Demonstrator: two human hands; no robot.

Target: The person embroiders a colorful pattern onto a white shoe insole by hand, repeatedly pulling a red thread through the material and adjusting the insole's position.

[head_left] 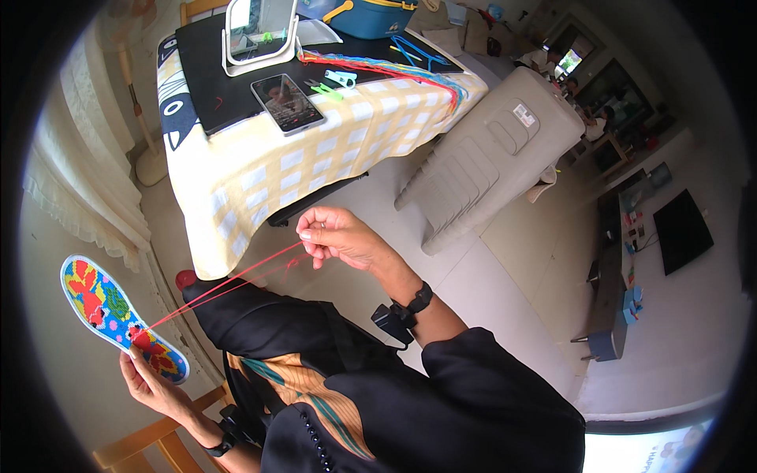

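Observation:
An insole (114, 306) with a blue ground and stitched red, orange, yellow and green figures is tilted up at the left. My left hand (156, 386) is closed on its lower edge, thumb on the patterned face. From the insole's middle, red thread (229, 282) runs taut in two strands to my right hand (341, 239). That hand is raised in front of the table, its thumb and fingertips pinched on the thread. A small loose loop of thread dangles below the fingers. Whether a needle is between them is too small to tell.
Ahead, a table with a checked cloth (276, 169) holds a phone (288, 102), a white-framed mirror (259, 39), green-handled snips (323, 89), coloured thread skeins (386, 69) and a blue box (378, 17). Stacked stools (489, 158) stand right; a chair (150, 441) is lower left.

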